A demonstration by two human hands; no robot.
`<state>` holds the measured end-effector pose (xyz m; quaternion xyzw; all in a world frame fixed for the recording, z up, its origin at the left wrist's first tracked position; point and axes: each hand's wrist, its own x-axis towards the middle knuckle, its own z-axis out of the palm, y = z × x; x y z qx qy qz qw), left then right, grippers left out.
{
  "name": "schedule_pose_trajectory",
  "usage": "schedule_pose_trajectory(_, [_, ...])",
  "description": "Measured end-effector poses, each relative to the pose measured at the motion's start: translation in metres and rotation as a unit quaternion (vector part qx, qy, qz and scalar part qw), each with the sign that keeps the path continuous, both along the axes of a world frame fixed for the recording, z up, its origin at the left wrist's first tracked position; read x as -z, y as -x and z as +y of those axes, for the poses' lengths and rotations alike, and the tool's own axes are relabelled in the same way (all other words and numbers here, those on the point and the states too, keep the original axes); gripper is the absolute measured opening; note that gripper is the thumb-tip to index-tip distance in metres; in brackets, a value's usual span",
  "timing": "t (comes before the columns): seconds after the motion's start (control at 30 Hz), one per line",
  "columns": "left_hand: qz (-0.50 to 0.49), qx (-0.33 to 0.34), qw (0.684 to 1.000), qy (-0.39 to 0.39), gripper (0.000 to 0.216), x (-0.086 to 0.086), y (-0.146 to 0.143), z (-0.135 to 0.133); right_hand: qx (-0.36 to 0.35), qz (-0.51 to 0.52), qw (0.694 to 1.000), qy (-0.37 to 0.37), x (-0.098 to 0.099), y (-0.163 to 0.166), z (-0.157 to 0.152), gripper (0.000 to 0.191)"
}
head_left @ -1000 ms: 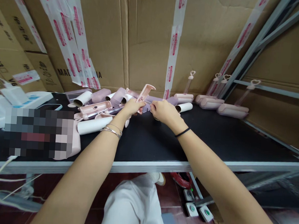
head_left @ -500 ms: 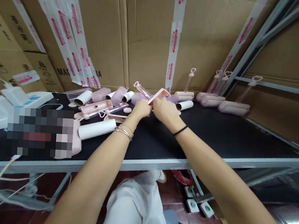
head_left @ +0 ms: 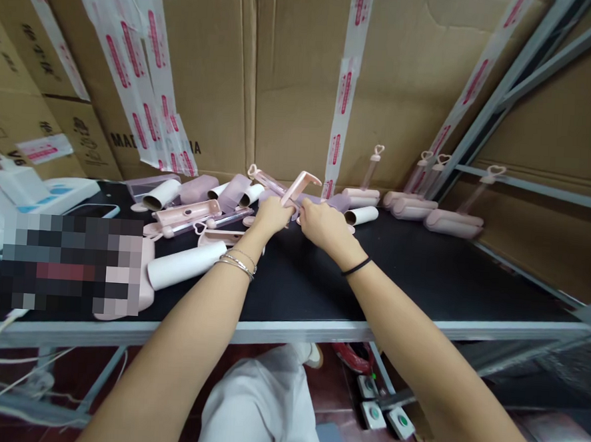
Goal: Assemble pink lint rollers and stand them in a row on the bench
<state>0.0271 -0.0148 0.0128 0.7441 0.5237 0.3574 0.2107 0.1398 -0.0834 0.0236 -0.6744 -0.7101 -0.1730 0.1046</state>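
My left hand is closed around a pink lint roller handle, whose clear shaft points up and left to a heart-shaped loop. A pink curved head piece rises tilted between my hands. My right hand is closed beside it, fingers bent at the near end of the same part; my fingertips are hidden. Just beyond lie lilac covers and a white paper roll. To the left of my left wrist, another white roll lies on the black tabletop.
Several assembled pink lint rollers stand along the back right. Loose rolls, covers and pink casings lie at the left. A white power strip sits at far left. Cardboard boxes back the table; a metal post stands right.
The pink head piece has tipped more upright, and the heart loop has shifted left and slightly lower. My hands have moved slightly apart. The camera view has shifted a little.
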Motion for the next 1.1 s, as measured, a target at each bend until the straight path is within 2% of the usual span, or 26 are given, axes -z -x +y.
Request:
schedule_pose_trajectory(0.23, [-0.032, -0.036, 0.999, 0.006, 0.015, -0.001, 0.002, -0.002, -0.004, 0.023, 1.0, -0.006, -0.004, -0.002, -0.001, 0.032])
schedule_pose_trajectory(0.63, [-0.099, -0.038, 0.994, 0.038, 0.012, 0.001, 0.003, 0.001, -0.018, 0.045, 0.999, -0.003, -0.005, -0.003, -0.001, 0.032])
schedule_pose_trajectory(0.83, [-0.085, -0.019, 0.996, 0.032, 0.014, 0.004, 0.002, 0.003, -0.018, 0.052, 0.998, 0.0, -0.005, -0.002, -0.001, 0.033])
schedule_pose_trajectory(1.0, [-0.193, -0.019, 0.981, 0.017, 0.047, 0.01, 0.0, 0.012, -0.016, 0.075, 0.997, -0.01, -0.005, -0.005, 0.001, 0.032])
schedule_pose_trajectory(1.1, [-0.224, 0.022, 0.974, 0.011, 0.031, 0.011, 0.002, 0.015, -0.022, 0.095, 0.995, -0.008, -0.004, -0.008, 0.003, 0.03])
